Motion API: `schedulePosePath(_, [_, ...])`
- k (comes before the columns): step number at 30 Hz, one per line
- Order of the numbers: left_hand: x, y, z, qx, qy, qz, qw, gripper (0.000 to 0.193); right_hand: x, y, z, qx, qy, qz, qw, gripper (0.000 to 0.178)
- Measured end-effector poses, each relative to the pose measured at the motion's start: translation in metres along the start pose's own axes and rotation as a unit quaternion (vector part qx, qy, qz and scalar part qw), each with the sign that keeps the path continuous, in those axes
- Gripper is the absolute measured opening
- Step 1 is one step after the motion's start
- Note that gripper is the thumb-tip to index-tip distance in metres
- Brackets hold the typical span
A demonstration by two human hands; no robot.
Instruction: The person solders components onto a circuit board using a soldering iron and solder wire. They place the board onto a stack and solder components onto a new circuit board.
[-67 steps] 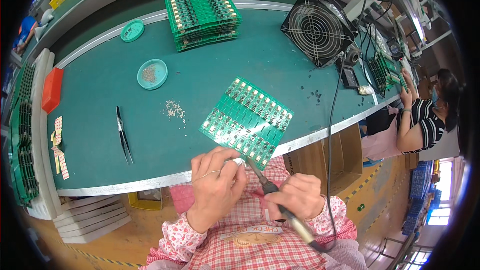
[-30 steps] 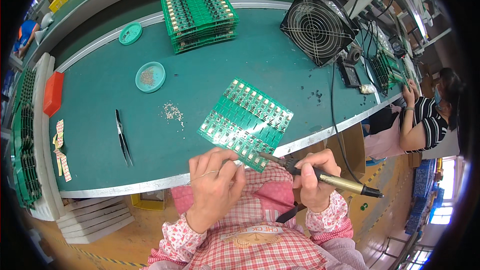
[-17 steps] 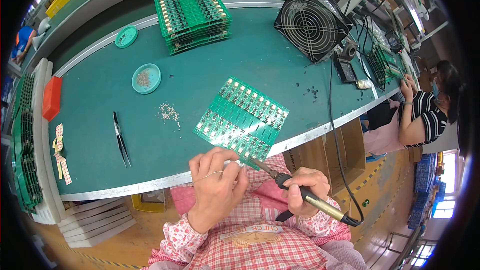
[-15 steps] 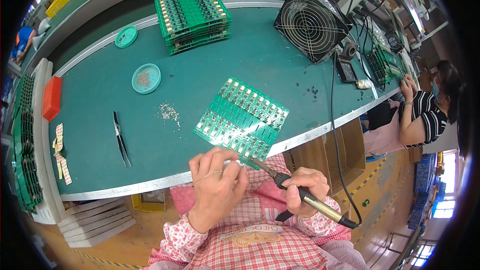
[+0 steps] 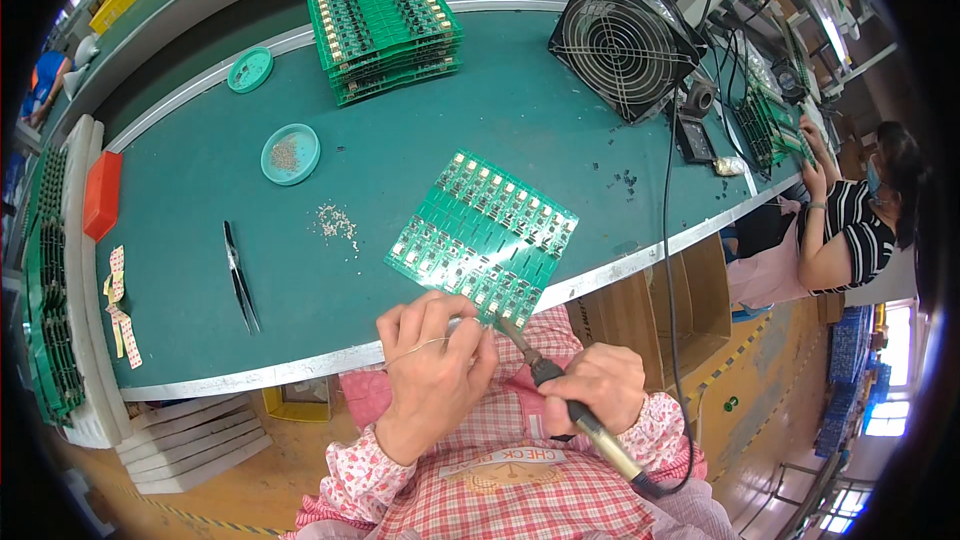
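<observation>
A green circuit board panel (image 5: 470, 233), with rows of pale and dark parts, lies at the table's front edge. My right hand (image 5: 603, 387) is wrapped round the handle of a soldering iron (image 5: 610, 443). The iron's tip meets the panel's near corner, close to my left fingertips. My left hand (image 5: 428, 380) is pinched at that same corner, on thin solder wire (image 5: 415, 347) that runs back across the fingers. The wire's end is hidden by the fingers.
Tweezers (image 5: 238, 275) and loose tiny parts (image 5: 336, 223) lie left, near two turquoise dishes, one round dish (image 5: 313, 157) holding small parts. Behind stand stacked boards (image 5: 385, 35) and a black fan (image 5: 620, 50). A cable (image 5: 668, 210) hangs right; a co-worker (image 5: 850, 230) sits beyond.
My right hand has moved slightly left and down, swinging the soldering iron's handle steeper while its tip stays at the panel's near corner. My left hand has hardly moved.
</observation>
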State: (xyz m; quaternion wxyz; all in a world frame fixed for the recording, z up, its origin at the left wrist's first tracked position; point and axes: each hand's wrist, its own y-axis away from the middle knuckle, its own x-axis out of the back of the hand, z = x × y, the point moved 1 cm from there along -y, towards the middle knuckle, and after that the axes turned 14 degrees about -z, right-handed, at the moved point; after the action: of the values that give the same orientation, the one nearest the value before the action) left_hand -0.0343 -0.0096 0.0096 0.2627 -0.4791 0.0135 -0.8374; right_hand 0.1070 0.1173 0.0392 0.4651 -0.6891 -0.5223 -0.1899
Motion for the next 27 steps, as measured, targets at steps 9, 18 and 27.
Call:
schedulePosePath(9, [0.001, 0.001, -0.001, -0.013, 0.014, 0.001, 1.0, 0.016, -0.004, 0.007, -0.009, 0.064, 0.147, -0.048, 0.986, 0.015])
schedulePosePath(18, [0.003, 0.003, 0.002, -0.02, 0.019, -0.005, 1.0, 0.013, 0.004, 0.018, 0.0, -0.013, -0.061, 0.084, 0.995, 0.012])
schedulePosePath(27, [-0.002, 0.001, 0.005, -0.004, -0.005, 0.006, 1.0, 0.015, -0.003, 0.011, 0.004, 0.003, -0.057, 0.083, 0.995, 0.012])
